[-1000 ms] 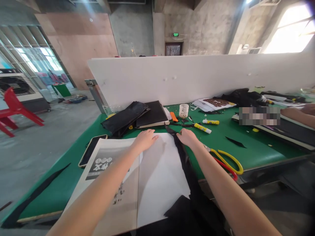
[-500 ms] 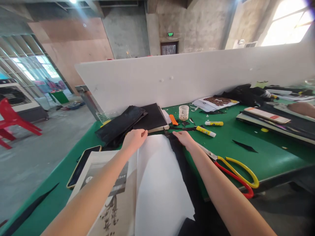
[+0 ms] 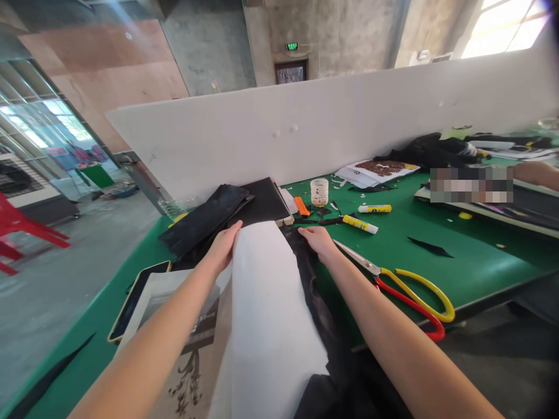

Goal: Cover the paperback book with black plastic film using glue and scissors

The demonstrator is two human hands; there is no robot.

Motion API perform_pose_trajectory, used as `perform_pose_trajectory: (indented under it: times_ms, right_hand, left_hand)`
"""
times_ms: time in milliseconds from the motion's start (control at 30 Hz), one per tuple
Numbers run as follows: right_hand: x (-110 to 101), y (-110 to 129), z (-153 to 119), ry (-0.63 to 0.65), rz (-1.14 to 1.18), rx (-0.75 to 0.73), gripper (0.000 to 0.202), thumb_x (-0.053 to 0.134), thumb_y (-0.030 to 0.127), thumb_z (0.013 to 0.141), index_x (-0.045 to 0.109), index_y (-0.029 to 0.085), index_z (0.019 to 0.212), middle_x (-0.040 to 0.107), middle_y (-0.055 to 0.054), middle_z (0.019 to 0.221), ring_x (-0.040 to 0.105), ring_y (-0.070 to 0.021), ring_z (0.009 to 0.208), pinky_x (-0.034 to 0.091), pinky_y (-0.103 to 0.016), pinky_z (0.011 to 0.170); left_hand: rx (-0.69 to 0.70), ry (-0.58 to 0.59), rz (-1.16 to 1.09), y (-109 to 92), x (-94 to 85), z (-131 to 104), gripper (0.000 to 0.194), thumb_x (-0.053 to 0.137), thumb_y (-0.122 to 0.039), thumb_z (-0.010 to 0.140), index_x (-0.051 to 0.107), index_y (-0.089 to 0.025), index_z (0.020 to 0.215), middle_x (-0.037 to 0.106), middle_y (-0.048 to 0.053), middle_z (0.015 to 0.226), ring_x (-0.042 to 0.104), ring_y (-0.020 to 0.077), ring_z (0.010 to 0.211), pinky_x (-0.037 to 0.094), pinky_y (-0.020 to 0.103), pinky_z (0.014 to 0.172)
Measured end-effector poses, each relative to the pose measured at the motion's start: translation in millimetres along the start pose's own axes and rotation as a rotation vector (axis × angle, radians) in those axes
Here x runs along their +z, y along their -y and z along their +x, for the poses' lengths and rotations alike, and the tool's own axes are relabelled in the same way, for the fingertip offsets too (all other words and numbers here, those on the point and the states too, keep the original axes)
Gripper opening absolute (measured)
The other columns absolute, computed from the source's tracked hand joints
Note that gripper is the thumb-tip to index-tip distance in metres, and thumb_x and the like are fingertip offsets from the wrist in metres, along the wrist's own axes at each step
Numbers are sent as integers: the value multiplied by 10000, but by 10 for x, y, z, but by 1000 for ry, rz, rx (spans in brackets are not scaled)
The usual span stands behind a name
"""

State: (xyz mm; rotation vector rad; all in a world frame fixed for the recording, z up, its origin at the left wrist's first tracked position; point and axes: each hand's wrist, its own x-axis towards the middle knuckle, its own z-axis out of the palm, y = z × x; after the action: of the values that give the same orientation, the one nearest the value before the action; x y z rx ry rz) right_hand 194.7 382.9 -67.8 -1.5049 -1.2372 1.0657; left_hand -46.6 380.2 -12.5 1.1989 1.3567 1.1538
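My left hand [image 3: 225, 247] is closed on the far left edge of a large white sheet of paper [image 3: 271, 302], which bulges upward. My right hand [image 3: 318, 240] pinches the far end of a thin black sheet [image 3: 311, 279] along the paper's right side; whether it is cloth or paper I cannot tell. Under my left forearm lies a printed page [image 3: 192, 372] with a dark picture and a plant drawing. Scissors [image 3: 375, 270] with one yellow and one red handle lie just right of my right wrist.
A phone [image 3: 135, 299] lies at the left of the green table [image 3: 393, 256]. Beyond my hands are folded black material [image 3: 205, 218], a black book [image 3: 264, 201], an orange cutter [image 3: 301, 206], a plastic cup [image 3: 319, 193] and glue sticks [image 3: 360, 224]. Another person's hand [image 3: 535, 173] shows far right.
My left hand has shifted a little left and turned, and the white paper has risen into a fuller curve. The right hand stays on the black sheet. The whole view has moved slightly.
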Motion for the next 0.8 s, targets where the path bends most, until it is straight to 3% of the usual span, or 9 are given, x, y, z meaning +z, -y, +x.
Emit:
perform_pose_trajectory:
  times_ms: [167,233,333,400,433,500,600,700,800]
  right_hand:
    - [12,54,-21,-53,-29,-43,279,509,359,843,617,114,764,588,-14,603,549,-131,537,409,-247,544]
    - [-12,161,-96,-136,-62,-90,293,546,380,814,613,108,899,632,-58,724,585,-170,648,423,-271,622]
    - [-134,391,-391,-290,-88,-233,465,537,416,825,453,169,1211,618,-80,1038,583,-173,854,413,-277,763]
    - [-276,524,-729,-292,-100,-330,433,463,485,859,460,189,1175,621,-68,1018,589,-163,829,422,-261,720]
    - [-357,566,-932,-190,-110,-329,428,407,549,865,521,185,1058,637,-58,916,594,-160,751,424,-250,644]
    - [-516,587,-1362,164,-161,-207,533,304,634,864,564,169,862,629,-44,762,574,-144,603,392,-234,514]
    - [-683,507,-1920,470,-230,-58,519,356,639,848,491,163,691,559,-7,597,502,-108,496,341,-212,450]
    - [-745,420,-2232,557,-181,-5,441,392,567,875,445,169,691,491,29,547,421,-73,470,300,-190,440]
    - [-767,371,-2324,482,-155,-46,426,396,518,896,412,165,656,430,44,531,372,-57,495,286,-179,471]
  left_hand:
    - [-72,-113,-143,25,-131,-21,437,652,-588,594,548,-165,626,569,13,512,566,185,479,448,289,494]
    - [-73,-167,-170,62,-181,-33,439,658,-587,599,552,-163,630,576,16,517,572,182,481,455,283,494]
    - [-62,-224,-191,112,-243,-59,462,655,-607,609,569,-155,649,583,19,519,577,185,473,458,285,479]
    - [-48,-254,-200,123,-275,-79,471,655,-611,616,579,-149,663,585,21,521,583,191,479,461,288,477]
    - [-41,-267,-204,122,-287,-87,469,659,-606,620,584,-146,670,588,24,526,586,193,486,462,288,478]
    - [-29,-286,-211,114,-305,-97,455,665,-587,632,590,-140,680,594,31,537,589,195,498,461,287,478]
    - [-22,-299,-222,110,-313,-91,423,665,-553,657,595,-137,682,597,41,546,595,202,516,463,288,481]
    - [-26,-305,-232,130,-296,-65,393,656,-529,679,592,-141,678,593,42,549,599,205,529,471,292,488]
    - [-33,-291,-243,152,-264,-35,382,648,-528,689,595,-150,687,594,45,562,610,211,557,486,300,517]
